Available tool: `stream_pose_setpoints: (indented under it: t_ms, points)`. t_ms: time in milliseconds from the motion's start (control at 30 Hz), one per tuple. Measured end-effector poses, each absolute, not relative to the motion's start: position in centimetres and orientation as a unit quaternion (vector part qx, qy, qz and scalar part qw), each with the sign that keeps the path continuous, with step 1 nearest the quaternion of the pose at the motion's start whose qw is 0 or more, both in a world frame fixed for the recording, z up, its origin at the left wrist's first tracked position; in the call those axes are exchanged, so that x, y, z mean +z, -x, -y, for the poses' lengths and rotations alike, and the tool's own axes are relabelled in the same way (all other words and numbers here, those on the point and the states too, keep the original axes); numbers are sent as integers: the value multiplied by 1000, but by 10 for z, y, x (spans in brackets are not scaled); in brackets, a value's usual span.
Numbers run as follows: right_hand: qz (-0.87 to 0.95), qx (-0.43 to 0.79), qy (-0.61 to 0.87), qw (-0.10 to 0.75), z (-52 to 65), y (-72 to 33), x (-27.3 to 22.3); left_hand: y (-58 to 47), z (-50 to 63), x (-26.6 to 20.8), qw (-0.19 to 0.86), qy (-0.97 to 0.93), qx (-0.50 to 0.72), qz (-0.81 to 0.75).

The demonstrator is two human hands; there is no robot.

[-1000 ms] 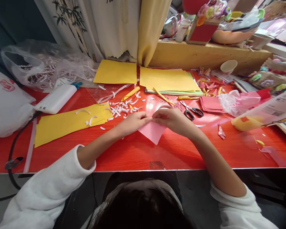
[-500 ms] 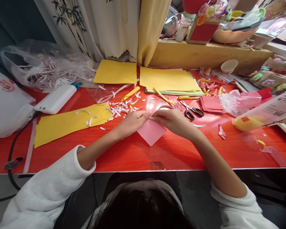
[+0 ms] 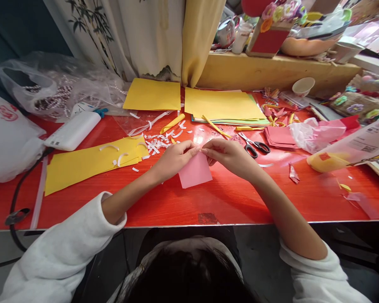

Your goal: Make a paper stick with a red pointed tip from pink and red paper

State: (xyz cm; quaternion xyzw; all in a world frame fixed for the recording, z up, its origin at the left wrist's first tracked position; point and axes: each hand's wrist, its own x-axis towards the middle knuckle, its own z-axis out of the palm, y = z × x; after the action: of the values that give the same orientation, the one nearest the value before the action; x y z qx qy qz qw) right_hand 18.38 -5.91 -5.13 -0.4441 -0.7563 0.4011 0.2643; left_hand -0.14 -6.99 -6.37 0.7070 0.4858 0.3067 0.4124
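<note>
A square of pink paper (image 3: 196,171) hangs between my hands, just above the red table (image 3: 164,206). My left hand (image 3: 177,158) pinches its upper edge between thumb and forefinger. Close against it, my right hand (image 3: 225,153) has its fingertips pressed together at the paper's top corner; part of the paper is hidden behind the fingers. Black-handled scissors (image 3: 255,146) lie beyond my right hand, blades slightly apart. White paper scraps (image 3: 158,145) are scattered past my left hand.
Yellow paper strips (image 3: 82,166) lie on the left beside a white power bank (image 3: 72,130). Yellow sheets (image 3: 221,105) are stacked at the back. To the right are red paper squares (image 3: 279,137), crumpled pink wrapping and a clear plastic bag (image 3: 350,147). The table's front edge is near my forearms.
The pink paper has turned, its lower corner swinging left so that its bottom edge now lies nearly level. Both hands have shifted slightly, staying close together.
</note>
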Motion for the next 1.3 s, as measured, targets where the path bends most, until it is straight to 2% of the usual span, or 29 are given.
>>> stream_pose_setpoints:
  t_ms: [267, 467, 800, 900, 1100, 1300]
  points:
    - [758, 377, 457, 274, 60, -183, -51, -1, 71, -61, 442, -691, 306, -484]
    - [799, 252, 476, 266, 63, -179, -48, -1, 71, -61, 485, -661, 323, -473]
    - [886, 61, 379, 261, 60, -183, -59, -1, 71, -63, 472, -673, 320, -471]
    - [877, 85, 390, 269, 60, -183, -58, -1, 71, -63, 450, -686, 315, -478]
    - [821, 265, 438, 252, 60, -185, -51, -2, 72, -61, 356, -740, 290, -491]
    - [799, 321, 447, 242, 60, -187, -49, -2, 73, -61, 352, -750, 274, -489]
